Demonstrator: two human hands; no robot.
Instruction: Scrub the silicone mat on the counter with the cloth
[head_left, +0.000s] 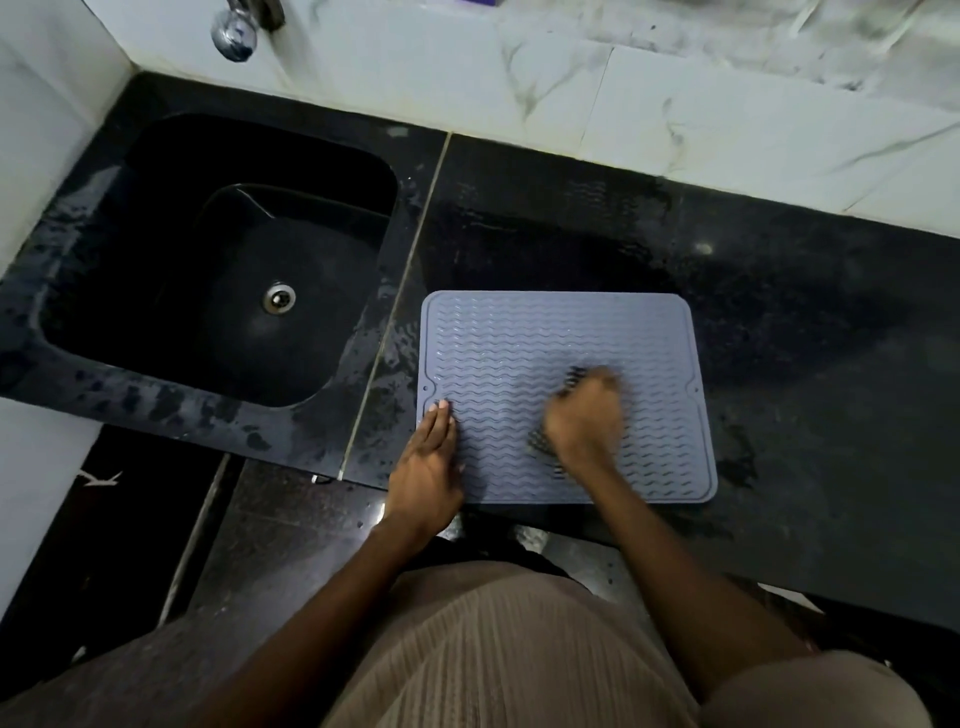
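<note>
The dark surface (779, 322) carries the mat (519, 343), lying flat right of the sink (208, 249). The scrubbing looks under way: the left hand (428, 467) presses the mat's left edge with straight fingers, while the blurred right hand (587, 415) grips the cloth (543, 444) mid-mat. Next, untouched far ridges need passes.

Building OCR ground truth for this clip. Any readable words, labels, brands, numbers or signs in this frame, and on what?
None readable.
Silicone mat: only a raised wavy pattern, no lettering visible.
Cloth under the right hand: blurred, no print can be made out.
Purple object at the top edge: cut off, nothing legible.
Tap, sink, counter and wall tiles: no markings seen.
</note>
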